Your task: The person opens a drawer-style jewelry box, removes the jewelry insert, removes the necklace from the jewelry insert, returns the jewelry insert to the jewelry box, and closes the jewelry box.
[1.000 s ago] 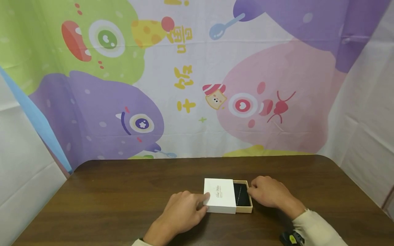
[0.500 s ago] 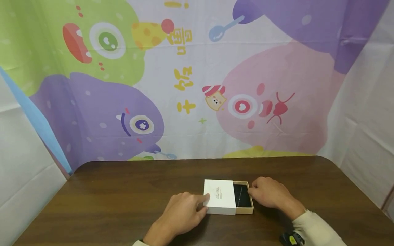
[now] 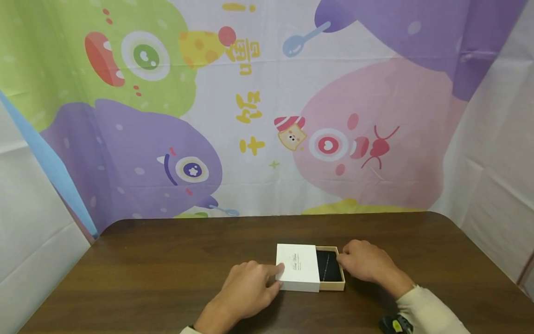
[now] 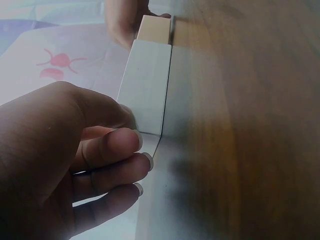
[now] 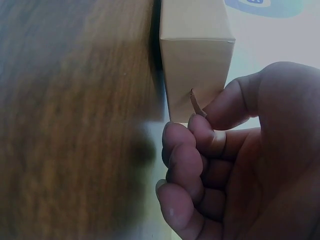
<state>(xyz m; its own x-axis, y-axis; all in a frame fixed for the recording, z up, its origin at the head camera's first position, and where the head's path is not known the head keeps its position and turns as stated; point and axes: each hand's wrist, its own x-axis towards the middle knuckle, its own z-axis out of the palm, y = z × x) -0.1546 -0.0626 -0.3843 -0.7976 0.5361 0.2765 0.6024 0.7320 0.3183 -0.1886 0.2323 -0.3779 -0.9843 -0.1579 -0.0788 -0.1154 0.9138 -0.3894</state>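
A slide-out jewellery box lies on the table, its white outer sleeve (image 3: 297, 266) printed with small lettering. From the sleeve's right end a tan drawer (image 3: 332, 287) sticks out partway. Inside it shows a black insert (image 3: 333, 268) with a thin, silvery chain-like line (image 3: 326, 265) across it. My left hand (image 3: 246, 286) grips the sleeve's left end, with thumb and index finger at the corner. At the drawer's right end, my right hand (image 3: 369, 262) pinches a short tan ribbon tab (image 5: 195, 102) between thumb and index finger. The rest of the drawer is hidden inside the sleeve.
The dark wooden table (image 3: 167, 260) runs back to a cartoon-printed cloth (image 3: 258, 185) hanging behind it. Pale cloth hangs at both sides. A black device (image 3: 395, 324) sits at the right wrist, beside a cream sleeve cuff (image 3: 429, 306).
The drawer has slid slightly farther right out of the white sleeve, with the right hand shifting a little along with it. The left hand keeps its grip in nearly the same place.
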